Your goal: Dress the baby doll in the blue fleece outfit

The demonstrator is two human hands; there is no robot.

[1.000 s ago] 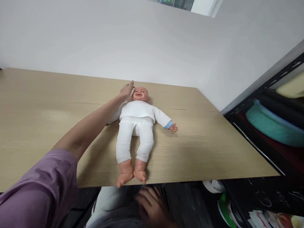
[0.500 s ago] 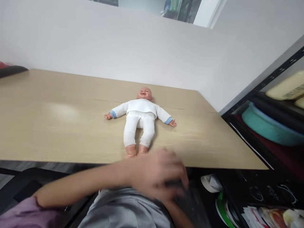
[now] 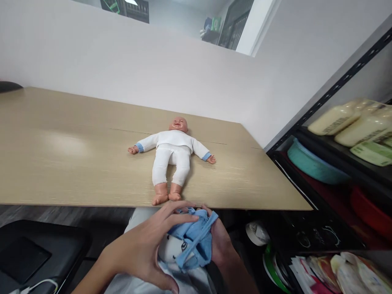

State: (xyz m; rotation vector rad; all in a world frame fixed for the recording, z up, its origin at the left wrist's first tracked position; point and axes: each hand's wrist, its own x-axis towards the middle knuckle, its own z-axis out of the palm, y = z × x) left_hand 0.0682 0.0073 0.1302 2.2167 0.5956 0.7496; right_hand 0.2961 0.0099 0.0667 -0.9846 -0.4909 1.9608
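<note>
A blue-and-white cloth bundle [image 3: 196, 239] with a long blue tie and small dark face-like marks is held over my lap, just below the table edge. My left hand [image 3: 150, 241] curves round its left side, fingertips on the blue part and thumb low down. From the right, my right hand [image 3: 221, 241] grips it, with most of those fingers hidden behind the cloth. Beyond my hands a baby doll [image 3: 174, 159] in white clothes with blue cuffs lies face up on the wooden table [image 3: 76, 171], its arms spread and its feet at the near edge.
At the right stands a dark shelf rack [image 3: 324, 94] with pale bottles [image 3: 333, 118], a teal basin [image 3: 312, 163] and a red basin [image 3: 372, 216]. A black chair seat [image 3: 61, 245] is at lower left. Rolls of tape [image 3: 271, 265] sit at lower right.
The blue-and-white cloth bundle has come into view in my hands. My left hand has drawn back from crossing over to the right. The camera view has shifted; the doll lies as before.
</note>
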